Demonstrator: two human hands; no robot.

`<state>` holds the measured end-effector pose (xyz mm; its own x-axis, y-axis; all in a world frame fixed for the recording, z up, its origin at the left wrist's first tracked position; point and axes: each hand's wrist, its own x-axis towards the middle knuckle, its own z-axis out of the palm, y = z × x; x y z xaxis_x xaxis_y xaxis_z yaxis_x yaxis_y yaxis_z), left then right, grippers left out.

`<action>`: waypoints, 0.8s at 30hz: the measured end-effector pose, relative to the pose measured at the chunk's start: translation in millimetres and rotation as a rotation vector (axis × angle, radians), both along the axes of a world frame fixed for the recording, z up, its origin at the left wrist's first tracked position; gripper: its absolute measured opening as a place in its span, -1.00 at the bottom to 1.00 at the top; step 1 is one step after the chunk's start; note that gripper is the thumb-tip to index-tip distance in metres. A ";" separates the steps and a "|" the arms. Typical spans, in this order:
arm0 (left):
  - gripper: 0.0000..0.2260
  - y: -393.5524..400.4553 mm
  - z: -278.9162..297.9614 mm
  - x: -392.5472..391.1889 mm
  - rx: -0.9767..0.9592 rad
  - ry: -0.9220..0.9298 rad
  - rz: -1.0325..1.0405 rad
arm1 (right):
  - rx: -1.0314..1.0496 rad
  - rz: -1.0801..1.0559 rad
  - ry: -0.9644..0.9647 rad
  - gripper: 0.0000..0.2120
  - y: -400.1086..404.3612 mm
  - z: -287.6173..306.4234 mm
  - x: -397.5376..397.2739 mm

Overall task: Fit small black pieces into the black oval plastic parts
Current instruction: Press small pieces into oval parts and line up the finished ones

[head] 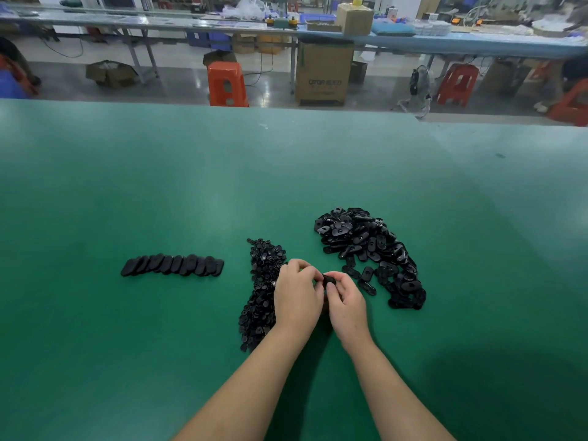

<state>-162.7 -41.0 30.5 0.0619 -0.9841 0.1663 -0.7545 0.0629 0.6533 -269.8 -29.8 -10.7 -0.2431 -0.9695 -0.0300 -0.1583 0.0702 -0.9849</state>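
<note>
My left hand (296, 292) and my right hand (346, 300) meet over the green table (159, 186), fingers curled together round one black oval part (329, 278). Whether a small piece sits between my left fingertips is hidden. A long heap of small black pieces (261, 291) lies just left of my left hand, partly under it. A bigger heap of black oval parts (369, 249) spreads to the right of my right hand. A neat overlapping row of oval parts (173, 265) lies further left.
Beyond the table's far edge are an orange stool (227, 83), a tall cardboard box (323, 73), red stools (457, 84) and long workbenches (445, 43) with boxes.
</note>
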 end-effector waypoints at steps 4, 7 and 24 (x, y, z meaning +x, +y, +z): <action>-0.91 -0.6 -0.7 4.2 -0.038 -0.065 -0.039 | 0.006 0.022 -0.015 -0.78 -0.3 -0.6 0.3; -0.91 -5.6 2.5 8.1 0.089 0.067 -0.011 | 0.011 0.027 -0.031 -0.80 -0.4 -0.9 0.2; -0.92 -15.9 2.6 22.1 0.381 0.391 -0.119 | 0.022 0.047 -0.043 -0.82 0.8 1.8 0.5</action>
